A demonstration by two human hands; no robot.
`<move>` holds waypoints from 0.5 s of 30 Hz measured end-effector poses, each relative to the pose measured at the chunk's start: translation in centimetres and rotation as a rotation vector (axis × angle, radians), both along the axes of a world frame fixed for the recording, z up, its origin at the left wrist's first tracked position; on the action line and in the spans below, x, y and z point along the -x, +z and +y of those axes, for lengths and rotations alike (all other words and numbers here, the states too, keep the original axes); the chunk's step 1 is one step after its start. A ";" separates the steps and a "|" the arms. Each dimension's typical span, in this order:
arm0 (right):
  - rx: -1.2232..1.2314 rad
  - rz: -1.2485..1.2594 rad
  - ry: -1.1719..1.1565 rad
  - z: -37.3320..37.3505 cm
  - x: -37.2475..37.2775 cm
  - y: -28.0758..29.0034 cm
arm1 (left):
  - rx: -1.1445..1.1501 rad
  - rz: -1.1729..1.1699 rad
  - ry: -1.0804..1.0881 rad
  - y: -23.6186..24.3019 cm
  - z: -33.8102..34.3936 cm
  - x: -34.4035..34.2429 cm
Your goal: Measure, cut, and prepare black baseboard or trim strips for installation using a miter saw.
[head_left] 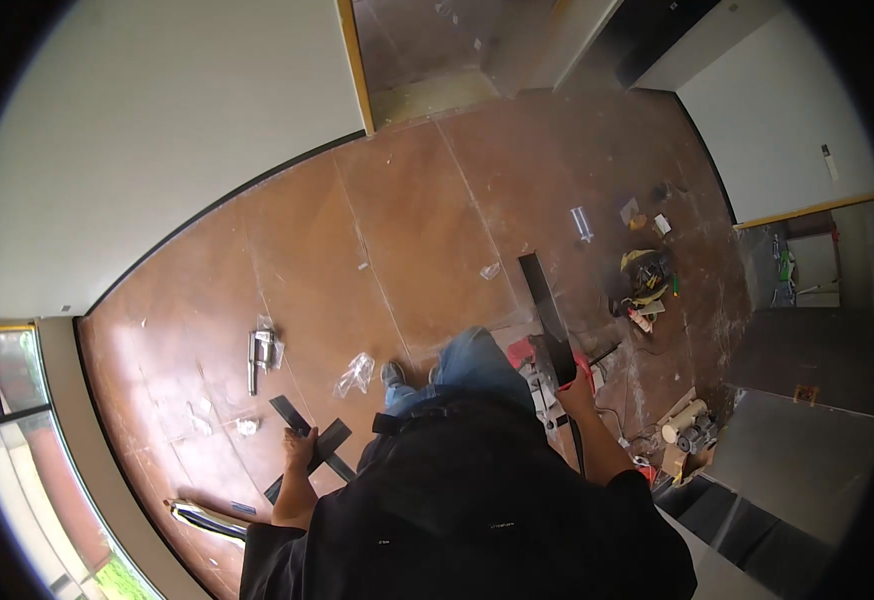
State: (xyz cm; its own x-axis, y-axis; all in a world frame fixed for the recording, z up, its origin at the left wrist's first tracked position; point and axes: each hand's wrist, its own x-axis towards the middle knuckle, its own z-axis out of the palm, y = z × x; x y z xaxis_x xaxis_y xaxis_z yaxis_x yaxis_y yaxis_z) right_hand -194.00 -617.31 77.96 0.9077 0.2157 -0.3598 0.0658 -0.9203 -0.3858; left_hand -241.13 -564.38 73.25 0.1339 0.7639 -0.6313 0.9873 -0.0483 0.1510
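My left hand (300, 447) is closed round a short dark skirting strip (331, 441), at my left side. A second dark strip (289, 412) crosses it and slants down past my arm. To my right, my right hand (579, 392) grips the red handle of a power saw (539, 384), which looks like a mitre saw. A long dark strip (544, 297) lies across the saw and stretches away over the floor. My body and arm hide part of the machine and its blade.
A silver caulking-type gun (260, 358) and crumpled clear plastic (355, 374) lie on the brown floor at left. A tool bag (647, 276) with scattered tools sits at far right. A compressor-like machine (694, 430) stands near right, cords beside it. Dark skirting (219, 205) edges the wall.
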 end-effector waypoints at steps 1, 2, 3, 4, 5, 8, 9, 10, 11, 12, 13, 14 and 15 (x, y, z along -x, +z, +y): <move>0.037 0.150 -0.124 0.2 -0.4 0.2 | 0.002 0.013 -0.037 -0.2 3.7 -3.5; 0.035 0.158 -0.150 0.4 -0.6 -0.1 | -0.027 -0.065 -0.085 0.1 7.3 -7.8; 0.023 0.141 -0.196 0.9 -1.2 -0.6 | -0.034 -0.125 -0.123 0.7 11.0 -12.5; 0.012 0.117 -0.245 1.5 -2.3 -1.4 | -0.047 -0.171 -0.164 1.2 14.2 -16.9; 0.005 0.106 -0.254 2.3 -4.0 -2.7 | -0.062 -0.224 -0.188 1.6 17.3 -21.5; 0.049 0.069 -0.260 3.7 -9.4 -5.3 | -0.170 -0.306 -0.330 3.1 25.2 -35.7; 0.124 0.151 -0.300 5.1 -12.1 -5.3 | -0.150 -0.258 -0.321 4.1 27.0 -39.0; 0.188 0.214 -0.350 7.8 -16.5 -5.8 | -0.164 -0.248 -0.357 5.2 28.0 -43.4; 0.082 0.151 -0.360 9.5 -19.3 -4.8 | -0.167 -0.218 -0.393 6.4 29.2 -45.6; 0.028 0.219 -0.390 12.4 -25.1 -6.3 | -0.158 -0.273 -0.399 6.0 31.2 -48.9; 0.004 0.280 -0.427 12.6 -29.7 -6.9 | -0.128 -0.247 -0.402 6.9 31.9 -52.8; 0.030 0.184 -0.306 15.7 -35.0 -6.8 | -0.128 -0.221 -0.414 7.2 32.9 -54.8; 0.058 0.081 -0.184 19.8 -40.4 -6.4 | -0.126 -0.201 -0.423 7.3 34.1 -57.3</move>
State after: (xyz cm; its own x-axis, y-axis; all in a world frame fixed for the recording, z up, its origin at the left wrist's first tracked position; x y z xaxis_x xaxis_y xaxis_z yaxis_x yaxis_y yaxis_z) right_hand -153.62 -597.47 71.58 0.8974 0.0259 -0.4404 -0.1342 -0.9349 -0.3286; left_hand -183.85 -530.26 80.55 0.5595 0.6849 -0.4668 0.8288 -0.4696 0.3043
